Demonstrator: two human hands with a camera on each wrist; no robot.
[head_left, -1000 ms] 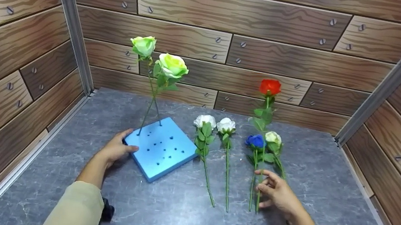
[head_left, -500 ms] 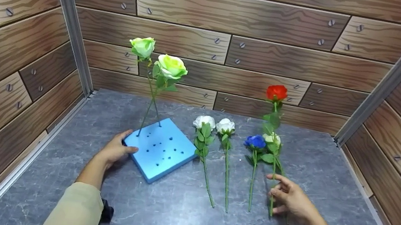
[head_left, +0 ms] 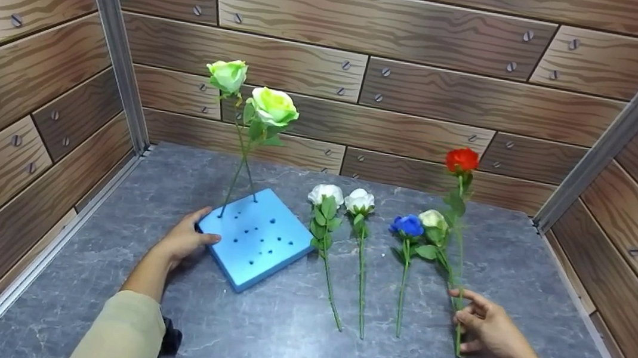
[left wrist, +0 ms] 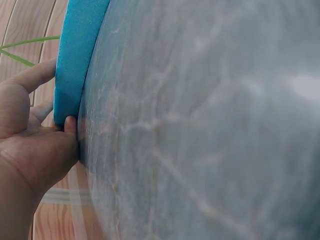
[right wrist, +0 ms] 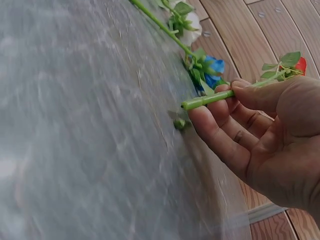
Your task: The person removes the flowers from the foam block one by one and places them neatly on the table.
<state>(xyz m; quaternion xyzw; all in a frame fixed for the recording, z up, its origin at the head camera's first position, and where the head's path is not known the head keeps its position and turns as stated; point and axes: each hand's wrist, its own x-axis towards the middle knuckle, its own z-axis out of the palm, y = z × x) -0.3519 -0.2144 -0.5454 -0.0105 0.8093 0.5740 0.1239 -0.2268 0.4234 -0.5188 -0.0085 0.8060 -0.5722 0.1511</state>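
Observation:
My right hand point(head_left: 491, 331) pinches the lower stem of a red rose point(head_left: 462, 159) between thumb and fingers. The rose stands nearly upright, its bloom toward the back wall; in the right wrist view the stem's cut end point(right wrist: 192, 104) pokes out past the fingers. Behind it lies a pale green-white rose point(head_left: 433, 219), partly crossed by the hand, and left of that a blue rose point(head_left: 408, 225). My left hand point(head_left: 186, 239) grips the left corner of a blue foam block point(head_left: 280, 253) with several holes, thumb on top. Two yellow-green roses point(head_left: 275, 106) stand in the block, stems crossing.
Two white roses point(head_left: 326, 195) lie between the block and the blue rose, stems toward me. All rest on a grey marbled tabletop point(head_left: 287, 349). Wood-patterned walls point(head_left: 313, 16) with metal corner posts enclose the back and sides.
My right hand has moved rightward and slightly toward me with the red rose, from over the blue rose to beside the pale rose's stem. The left hand and block have stayed put.

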